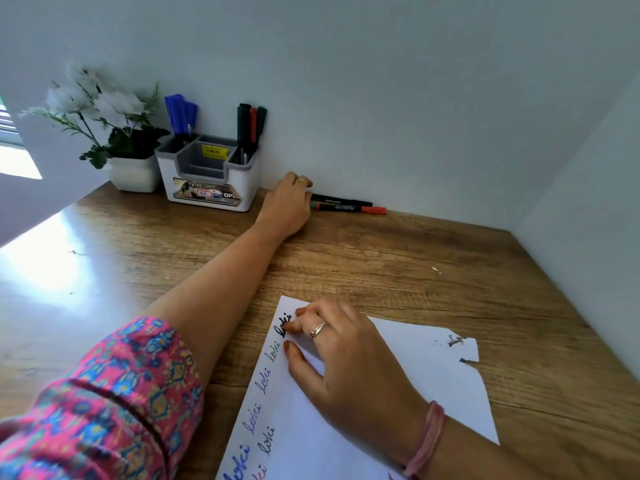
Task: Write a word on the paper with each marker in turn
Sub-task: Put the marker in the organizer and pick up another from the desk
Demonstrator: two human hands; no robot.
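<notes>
Markers decide the coming move: a black marker with a black cap (341, 200) and a dark marker with a red cap (349, 207) lie side by side at the far edge of the wooden worktop (398, 258), against the wall, long axes running left to right. The left hand (287, 202) sits at their left ends, so they stretch rightward from its grip; its fingers curl at those ends, but I cannot tell whether they pinch either one. The right hand (346, 355) is well apart, near, fingers relaxed and pressing the white sheet of paper (415, 386) beside a column of written words. Far left stand a white and grey pen organiser (207, 181) holding more markers, and a white pot of white flowers (133, 173).
</notes>
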